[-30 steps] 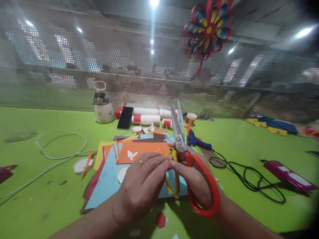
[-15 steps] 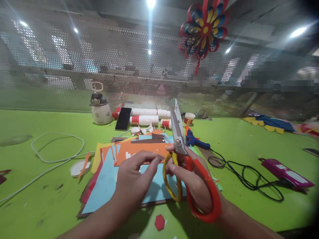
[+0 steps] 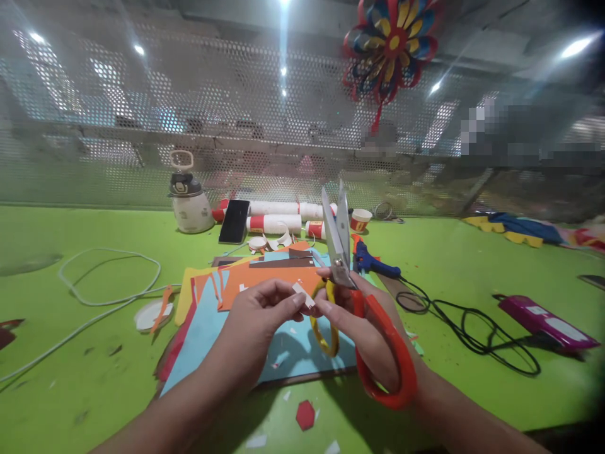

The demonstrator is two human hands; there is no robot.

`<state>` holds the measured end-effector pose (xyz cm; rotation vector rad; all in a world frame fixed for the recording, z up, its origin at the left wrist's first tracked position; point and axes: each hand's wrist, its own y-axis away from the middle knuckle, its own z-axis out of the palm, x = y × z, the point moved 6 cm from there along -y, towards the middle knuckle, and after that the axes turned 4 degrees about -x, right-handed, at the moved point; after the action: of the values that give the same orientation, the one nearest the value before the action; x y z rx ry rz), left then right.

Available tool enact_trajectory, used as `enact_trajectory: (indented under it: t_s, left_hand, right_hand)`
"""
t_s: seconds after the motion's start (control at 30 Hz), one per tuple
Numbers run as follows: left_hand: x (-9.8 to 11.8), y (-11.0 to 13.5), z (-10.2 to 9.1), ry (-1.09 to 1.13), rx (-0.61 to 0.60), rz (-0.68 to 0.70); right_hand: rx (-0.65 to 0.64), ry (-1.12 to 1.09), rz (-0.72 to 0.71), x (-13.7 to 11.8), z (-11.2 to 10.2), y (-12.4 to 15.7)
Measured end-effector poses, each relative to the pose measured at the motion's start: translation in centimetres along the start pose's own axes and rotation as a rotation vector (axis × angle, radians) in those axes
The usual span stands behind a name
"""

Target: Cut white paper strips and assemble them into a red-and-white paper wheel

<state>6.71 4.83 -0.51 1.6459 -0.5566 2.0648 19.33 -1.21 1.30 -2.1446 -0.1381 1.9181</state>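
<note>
My left hand [image 3: 265,315] pinches a small white paper piece [image 3: 303,295] between thumb and fingers, above the sheets. My right hand [image 3: 368,328] carries a pair of scissors [image 3: 339,265] with one red and one yellow handle, blades pointing up and slightly apart. The right fingertips meet the other end of the white piece. Beneath the hands lie a light blue paper sheet [image 3: 208,343] and an orange sheet [image 3: 259,277], with small white scraps on them. A red paper hexagon [image 3: 305,415] rests on the green table nearer to me.
Behind the sheets are a phone [image 3: 234,222], stacked paper cups [image 3: 276,224] and a white bottle [image 3: 191,205]. On the right lie a blue glue gun [image 3: 378,265], its black cord, and a purple power strip [image 3: 548,323]. A pale cable [image 3: 111,307] loops at left.
The white paper piece now shows between my fingers. My left hand has closed and moved slightly right, meeting the right fingertips. The scissor blades have turned and show a gap.
</note>
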Motion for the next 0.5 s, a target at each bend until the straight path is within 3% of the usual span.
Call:
enact_trajectory:
  t_s: [0.2,0.5]
  left_hand:
    - [-0.3,-0.2,0.1,0.002,-0.041,-0.062]
    - [0.2,-0.3,0.2,-0.146,-0.023,-0.094]
  right_hand:
    - [-0.028,0.132,-0.001,-0.3,0.1,-0.1]
    - [-0.099,0.076,0.117,0.7,0.2,-0.5]
